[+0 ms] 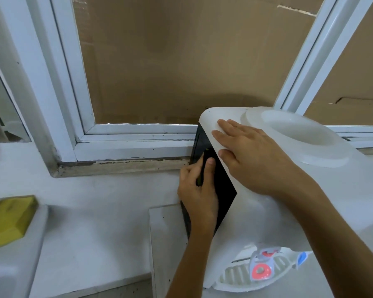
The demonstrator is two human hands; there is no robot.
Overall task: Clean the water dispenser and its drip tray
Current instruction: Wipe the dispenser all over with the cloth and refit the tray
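The right hand point(248, 155) lies flat on the top front corner of the white water dispenser point(289, 190), fingers straight and spread, holding nothing; just beyond its knuckles sits the round bottle well point(297, 134) in the dispenser's top, a white bowl with no bottle in it; whether it holds any water I cannot tell. Just below the right hand's fingertips, the left hand point(199, 188) presses against the dispenser's black side panel point(224, 190), its fingers and thumb curled round a thin dark thing point(201, 168), too hidden to name. Below the right forearm, the red tap point(261, 269) and blue tap point(302, 258) hang over the slotted white drip tray point(237, 276); nothing shows in the tray. Well to the left of the left hand, a yellow sponge point(10, 220) rests on a white ledge point(37, 239); beyond both hands stands a white-framed window point(125, 134) backed with brown cardboard point(181, 61).
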